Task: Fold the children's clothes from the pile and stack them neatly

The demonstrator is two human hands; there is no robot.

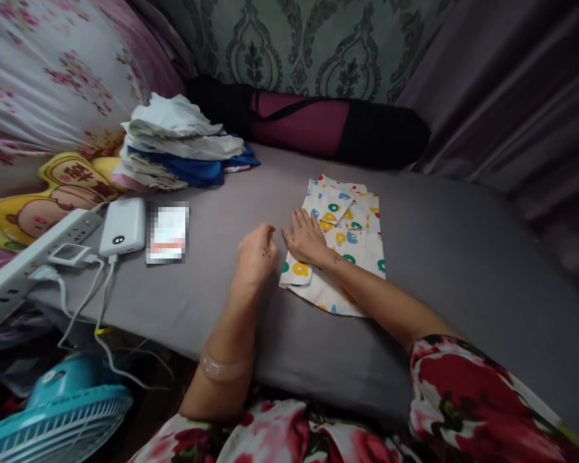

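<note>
A white children's shirt [361, 257] with a colourful letter print lies partly folded on the grey bed sheet, one sleeve turned in across its upper part. My right hand [305, 239] rests flat on the shirt's left side, fingers stretched out and the thumb pointing left past the cloth edge. Just left of the shirt, apart from it, my left hand [258, 252] is curled into a loose fist over the sheet. Nothing shows in its fingers, though their undersides are turned away from me.
A pile of folded clothes [174, 145] sits at the back left, beside a long black and maroon bag [299, 122] along the wall. On the left are a power strip [38, 267], a white power bank [123, 225], a blurred packet [168, 233] and a yellow cushion [53, 199]. A blue fan [62, 405] stands below.
</note>
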